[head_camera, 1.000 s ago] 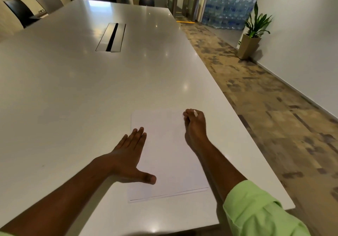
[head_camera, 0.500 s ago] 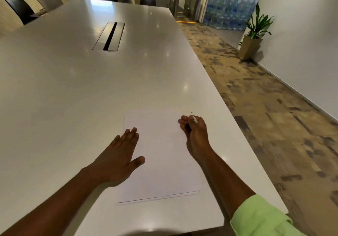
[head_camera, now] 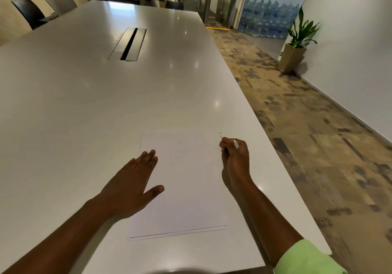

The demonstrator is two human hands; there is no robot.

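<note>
1. The paper (head_camera: 186,189) lies flat on the white table (head_camera: 95,108), near its 6 o'clock end, with the long side running toward 12 o'clock.
2. The left hand (head_camera: 135,186) is released. Its straight fingers and spread thumb rest flat over the paper's 9 o'clock edge, with the palm partly on the table.
3. The right hand (head_camera: 235,157) grasps a slim white pen (head_camera: 235,144), fingers curled round it, at the paper's 1 o'clock corner. The tip is hidden, so I cannot tell whether it touches anything.
4. A small dark mark (head_camera: 220,133) sits just beyond that hand, toward 11 o'clock. Paper and table are both white, so I cannot tell which one it is on.
5. Risk 1: so close to the corner, a stroke could run off the paper and mark the table.
6. Risk 2: the table looks glossy and only 1 edge is pinned, so a firm stroke at the far corner could swing or wrinkle the paper.
7. Risk 3: the table's 3 o'clock edge is near, and a dropped pen could roll off onto the floor.
</note>
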